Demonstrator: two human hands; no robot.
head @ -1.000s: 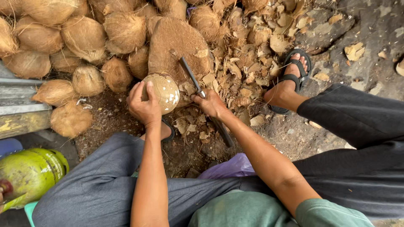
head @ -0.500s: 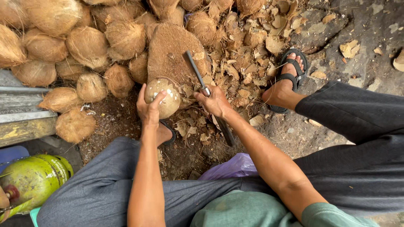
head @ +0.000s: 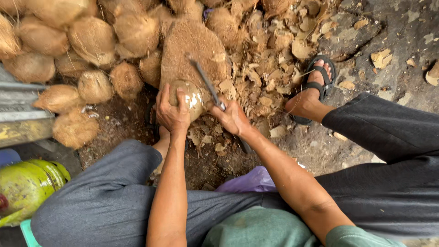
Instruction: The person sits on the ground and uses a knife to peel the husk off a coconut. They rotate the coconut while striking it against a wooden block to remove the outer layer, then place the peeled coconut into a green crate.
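Coconut [head: 190,97] in left hand [head: 171,112], knife [head: 206,84] in right hand [head: 231,116], husked coconuts [head: 91,39] behind

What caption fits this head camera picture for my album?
Left hand steadies a husked coconut while right hand holds a knife against it.

Rough fibrous coconut [head: 190,98], dull metal blade [head: 203,80], perhaps plastic sandal [head: 320,80]

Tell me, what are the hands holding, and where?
The left hand grips the coconut over its near side. The right hand grips the knife by its handle.
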